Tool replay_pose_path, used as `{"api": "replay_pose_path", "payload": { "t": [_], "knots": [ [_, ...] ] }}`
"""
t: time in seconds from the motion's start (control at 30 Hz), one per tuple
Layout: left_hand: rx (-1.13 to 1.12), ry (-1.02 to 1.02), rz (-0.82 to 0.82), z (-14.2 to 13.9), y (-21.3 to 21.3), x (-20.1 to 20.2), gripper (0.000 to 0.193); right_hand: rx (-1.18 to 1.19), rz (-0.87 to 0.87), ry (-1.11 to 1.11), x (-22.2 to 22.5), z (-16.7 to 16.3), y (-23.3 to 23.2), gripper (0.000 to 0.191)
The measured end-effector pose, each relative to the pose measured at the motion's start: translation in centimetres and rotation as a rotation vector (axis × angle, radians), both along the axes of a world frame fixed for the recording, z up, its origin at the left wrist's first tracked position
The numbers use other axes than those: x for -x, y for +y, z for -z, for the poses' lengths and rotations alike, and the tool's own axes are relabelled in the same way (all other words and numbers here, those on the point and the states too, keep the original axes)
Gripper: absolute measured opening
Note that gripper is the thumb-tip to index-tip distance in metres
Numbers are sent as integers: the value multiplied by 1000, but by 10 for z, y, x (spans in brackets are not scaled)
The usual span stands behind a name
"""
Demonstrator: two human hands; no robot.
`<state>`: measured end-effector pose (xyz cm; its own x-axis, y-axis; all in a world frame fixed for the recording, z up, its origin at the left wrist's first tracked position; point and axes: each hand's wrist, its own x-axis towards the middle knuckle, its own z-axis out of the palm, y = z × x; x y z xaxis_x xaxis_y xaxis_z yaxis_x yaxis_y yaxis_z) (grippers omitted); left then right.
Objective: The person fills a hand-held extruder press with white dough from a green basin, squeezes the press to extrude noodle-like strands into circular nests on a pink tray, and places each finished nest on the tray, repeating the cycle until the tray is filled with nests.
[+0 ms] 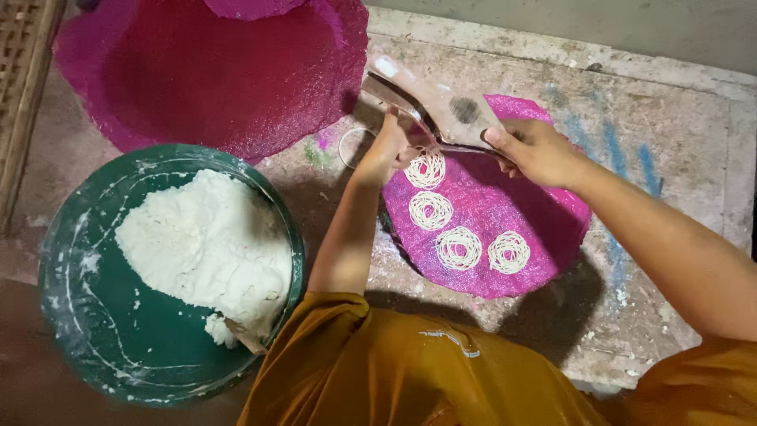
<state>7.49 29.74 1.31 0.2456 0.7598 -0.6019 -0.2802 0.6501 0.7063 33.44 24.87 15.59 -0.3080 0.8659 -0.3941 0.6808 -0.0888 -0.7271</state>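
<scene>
My left hand (390, 150) and my right hand (536, 150) both grip a wooden dough press (441, 106) held over a round pink mesh mat (544, 237). White dough strings come out under the press onto the mat. Three finished white string coils (430, 210) lie in a curve on the mat, and another coil (426, 168) is forming right under the press, beside my left hand. The press's lower end is hidden between my hands.
A big green basin (95, 315) with a mound of white dough (209, 248) stands at the left. Larger dark pink mesh mats (213, 71) lie stacked at the back. Everything rests on a rough concrete slab (678, 158). My orange clothing fills the bottom.
</scene>
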Motion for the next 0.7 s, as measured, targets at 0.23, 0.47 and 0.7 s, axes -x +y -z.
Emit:
{"api": "replay_pose_path", "payload": {
  "t": [0.23, 0.47, 0.7],
  "knots": [
    [-1054, 518, 142, 52, -33, 21, 77, -133, 85, 38, -10, 23, 3, 53],
    [-658, 309, -96, -29, -42, 15, 58, -69, 62, 63, -41, 17, -7, 69],
    [-558, -1209, -210, -67, 33, -36, 54, 306, -18, -56, -50, 1, -2, 75]
  ]
}}
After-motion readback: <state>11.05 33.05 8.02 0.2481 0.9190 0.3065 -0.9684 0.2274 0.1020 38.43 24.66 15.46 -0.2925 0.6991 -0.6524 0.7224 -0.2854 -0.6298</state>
